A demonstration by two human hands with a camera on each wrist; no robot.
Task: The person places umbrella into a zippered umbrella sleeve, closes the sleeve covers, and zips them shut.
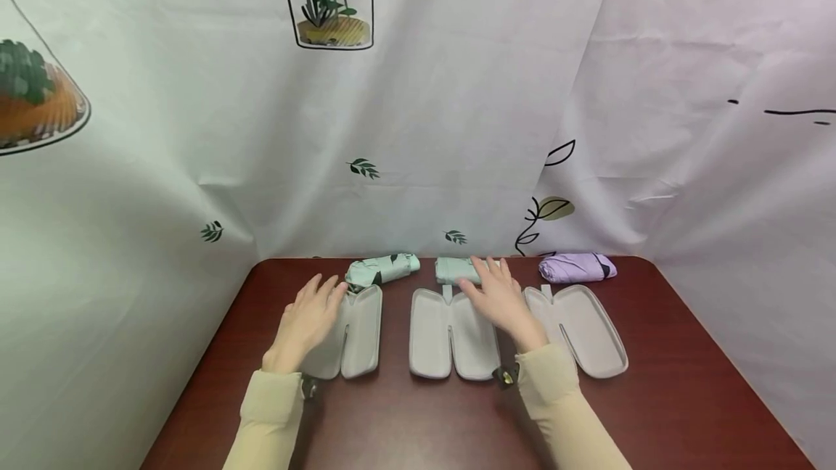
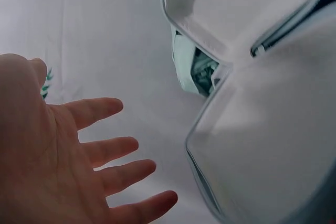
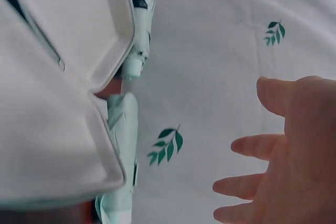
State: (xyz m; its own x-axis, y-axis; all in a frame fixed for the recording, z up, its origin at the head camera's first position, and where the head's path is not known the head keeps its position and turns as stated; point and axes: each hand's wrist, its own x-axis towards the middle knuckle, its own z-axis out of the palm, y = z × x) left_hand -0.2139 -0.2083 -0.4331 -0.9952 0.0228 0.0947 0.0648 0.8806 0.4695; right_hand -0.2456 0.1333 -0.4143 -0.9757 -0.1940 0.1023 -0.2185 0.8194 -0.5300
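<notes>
Taking the middle case [image 1: 429,334] as the clock's centre, the left case [image 1: 362,336] lies at nine o'clock and the right case [image 1: 592,334] at three, all spread open on the table [image 1: 405,430]. A green umbrella [image 1: 383,269] lies folded at ten o'clock, a second green umbrella [image 1: 455,270] at twelve, and a purple umbrella [image 1: 573,268] at two.

The left hand [image 1: 305,321] is at nine o'clock, over the left case, and the right hand [image 1: 501,301] at two. The fingers of both are spread and relaxed, with nothing in them; the wrist views show both hands apart from the cases and umbrellas.

The umbrellas lie close to the table's far edge, by the cloth [image 1: 451,129], so a fumbled reach could shove one over or against it. The right forearm crosses the right case, and a low sweep of the sleeve [image 1: 551,379] might drag that case askew. Gripping an umbrella only at one end could let the folded fabric slacken; loose fabric across a case's rim might then catch in its zip [image 2: 260,51]
</notes>
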